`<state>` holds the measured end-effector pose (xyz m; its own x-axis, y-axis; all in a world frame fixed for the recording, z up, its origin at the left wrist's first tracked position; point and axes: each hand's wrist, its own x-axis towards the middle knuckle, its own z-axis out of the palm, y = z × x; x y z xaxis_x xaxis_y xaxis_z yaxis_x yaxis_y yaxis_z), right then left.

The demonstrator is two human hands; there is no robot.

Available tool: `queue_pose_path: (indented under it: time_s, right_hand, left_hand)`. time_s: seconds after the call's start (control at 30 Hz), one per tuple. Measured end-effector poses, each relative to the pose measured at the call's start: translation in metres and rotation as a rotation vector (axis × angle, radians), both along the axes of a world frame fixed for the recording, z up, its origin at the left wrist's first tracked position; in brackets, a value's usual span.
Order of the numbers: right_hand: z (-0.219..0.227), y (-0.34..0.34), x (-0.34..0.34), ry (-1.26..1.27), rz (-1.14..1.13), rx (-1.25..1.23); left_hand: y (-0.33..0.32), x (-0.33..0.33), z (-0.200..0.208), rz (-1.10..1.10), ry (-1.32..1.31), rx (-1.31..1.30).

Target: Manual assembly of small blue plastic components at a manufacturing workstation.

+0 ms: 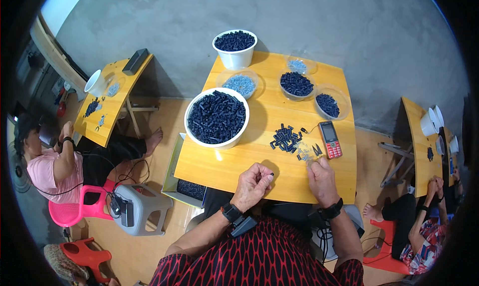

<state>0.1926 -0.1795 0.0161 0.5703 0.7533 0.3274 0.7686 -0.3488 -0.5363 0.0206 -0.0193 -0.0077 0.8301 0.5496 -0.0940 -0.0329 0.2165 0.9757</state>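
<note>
Room: grey plastered wall (299, 21) ahead, wooden floor (371, 148) below. Side tables to my left and right, a seated person (57, 166) at the left one, another (421, 236) at the right.

My table (219, 168): yellow wood, flat, smooth-looking; little pieces would probably slide or roll on it.

Near bucket (217, 141): white, full of dark pieces; likely the heaviest thing here, best lifted by rim and base. Smaller far bucket (234, 60), similarly filled. Clear bowls (342, 97) hold more dark pieces or pale blue bits (240, 84); thin-walled, I'd judge.

My hands: left hand (253, 186) over the table's near edge, finger and thumb drawn together, apparently pinching one small dark piece (272, 174). Right hand (323, 181) curled nearly closed by the loose pale bits (305, 155); dark pointed blades (317, 149) show just past its fingers. Can't tell whether it grips them.

Red phone (330, 140) just right of these.

Loose pile (285, 138) of dark pieces ahead, between my hands: short, tube-like, surely light, probably stiff and hard to break. Best hold: fingertips across the middle, ends free. Pale bits look tinier and fiddlier; fingertips only.
</note>
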Motion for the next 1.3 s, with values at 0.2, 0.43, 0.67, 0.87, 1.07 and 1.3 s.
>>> queue_pose_path:
  time_s: [0.2,0.43,0.67,0.87,1.07,1.3]
  right_hand:
    - [0.007,-0.002,-0.005,-0.056,0.138,0.023]
    - [0.001,-0.004,0.004,0.253,-0.004,0.189]
    - [0.006,0.008,-0.002,0.155,0.039,0.077]
    - [0.011,0.011,-0.002,0.089,0.033,-0.029]
    - [0.010,0.013,-0.002,0.092,0.009,-0.028]
    - [0.008,0.005,-0.011,0.551,0.048,0.121]
  left_hand:
    - [0.000,0.000,0.004,-0.021,0.034,0.004]
    - [0.001,0.000,0.000,-0.032,0.005,0.033]
    - [0.002,0.000,0.002,-0.044,0.012,-0.008]
    - [0.001,-0.002,0.000,-0.066,0.002,-0.002]
    - [0.002,-0.001,0.000,-0.073,0.002,-0.005]
    - [0.002,-0.001,0.005,-0.069,0.045,-0.021]
